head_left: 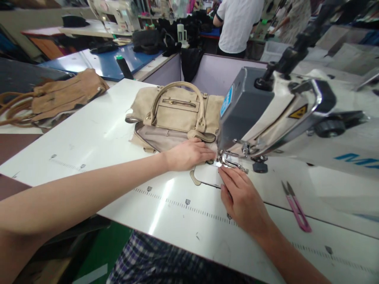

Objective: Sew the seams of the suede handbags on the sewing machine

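A beige handbag (174, 112) with two handles lies on the white sewing table (97, 134), its lower edge drawn up to the presser foot (229, 161) of a grey sewing machine (266, 110). My left hand (189, 154) lies flat on the bag's lining just left of the needle, fingers stretched out and pressing the material down. My right hand (239, 197) rests on the table in front of the presser foot, with the fingertips pinched together at the material's edge by the foot.
Pink thread snips (297, 209) lie on the table at the right. A brown bag (59, 96) lies at the far left. A black thread cone (124, 67) stands on a blue table behind. A person in a white shirt (238, 23) stands at the back.
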Tool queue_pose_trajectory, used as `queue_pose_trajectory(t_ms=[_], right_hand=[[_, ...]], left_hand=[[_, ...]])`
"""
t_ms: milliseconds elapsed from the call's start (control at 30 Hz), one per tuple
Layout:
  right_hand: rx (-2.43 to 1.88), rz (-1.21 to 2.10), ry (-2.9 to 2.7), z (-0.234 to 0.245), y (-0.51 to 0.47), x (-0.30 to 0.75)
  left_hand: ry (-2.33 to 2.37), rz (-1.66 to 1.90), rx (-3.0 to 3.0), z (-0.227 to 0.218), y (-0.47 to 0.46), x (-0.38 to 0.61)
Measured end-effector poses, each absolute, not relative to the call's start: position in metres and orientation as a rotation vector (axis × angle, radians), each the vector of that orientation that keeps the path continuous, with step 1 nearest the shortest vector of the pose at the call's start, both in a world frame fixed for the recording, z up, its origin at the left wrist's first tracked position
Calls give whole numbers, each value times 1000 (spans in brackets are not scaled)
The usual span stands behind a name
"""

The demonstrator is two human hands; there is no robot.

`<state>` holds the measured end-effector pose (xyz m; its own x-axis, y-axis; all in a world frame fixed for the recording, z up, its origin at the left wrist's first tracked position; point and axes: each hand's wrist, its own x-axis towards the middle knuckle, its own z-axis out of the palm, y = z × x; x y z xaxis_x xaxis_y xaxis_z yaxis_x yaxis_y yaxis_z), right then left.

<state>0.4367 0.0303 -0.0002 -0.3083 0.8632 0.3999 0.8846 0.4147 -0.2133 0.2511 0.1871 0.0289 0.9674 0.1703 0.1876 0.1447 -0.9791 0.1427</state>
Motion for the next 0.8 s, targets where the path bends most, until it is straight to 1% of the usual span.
queue_pose_trajectory(t_ms=[100, 200, 300, 433, 533, 633, 700, 800], right_hand=[[-1459, -72, -2210, -1, 29, 437], [-1456, -92, -2203, -2, 28, 436], [-1450, -122, -2184, -3, 28, 434], [-1436, -175, -2174, -3, 28, 433], [-1420, -237, -2151, -4, 29, 432], [-1349, -312, -2144, -7, 31, 435], [-1278, -401, -2151, -11, 33, 439], [-1194, -515, -2160, -19, 38, 446]], left_hand=[[238, 322, 2987, 26, 193, 253], [292, 423, 2940, 21, 191, 253], [485, 538, 2899, 16, 185, 254], [653, 516, 2823, 25, 175, 237], [783, 564, 2683, 57, 163, 185], [1077, 835, 2120, 105, 139, 113], [1145, 986, 1800, 138, 119, 74], [1126, 1136, 1506, 178, 92, 47]])
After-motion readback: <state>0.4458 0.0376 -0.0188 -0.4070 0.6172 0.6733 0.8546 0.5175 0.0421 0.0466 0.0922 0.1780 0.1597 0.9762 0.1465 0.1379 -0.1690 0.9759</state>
